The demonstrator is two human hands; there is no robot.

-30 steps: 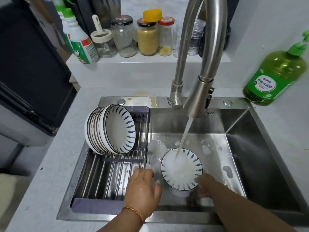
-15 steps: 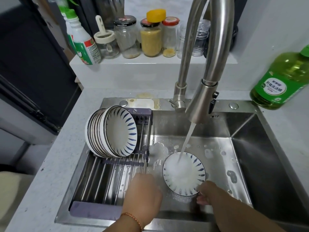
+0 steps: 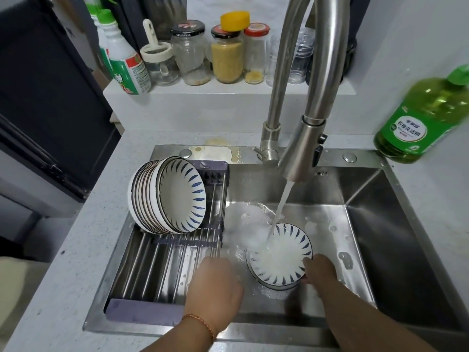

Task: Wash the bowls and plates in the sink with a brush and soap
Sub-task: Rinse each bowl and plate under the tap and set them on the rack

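Note:
A white bowl with blue leaf marks [image 3: 279, 252] sits tilted in the steel sink [image 3: 380, 224], and water from the tap [image 3: 299, 153] runs into it. My right hand [image 3: 321, 271] grips its right rim. My left hand [image 3: 213, 288] hovers with curled fingers at the rack's right edge, left of the bowl; what it holds, if anything, is hidden. Several matching bowls [image 3: 167, 196] stand on edge in the drying rack [image 3: 152, 270]. Foam [image 3: 246, 224] lies on the sink floor behind the bowl. No brush is visible.
A green dish soap bottle [image 3: 426, 115] stands on the counter at the right. Jars [image 3: 225, 54] and a spray bottle [image 3: 124, 62] line the ledge behind the sink. The tall tap arches over the basin's middle.
Hardly anything has moved. The bowl stays under the running water with my right hand on its rim, and my left hand's fingers have curled in a little more.

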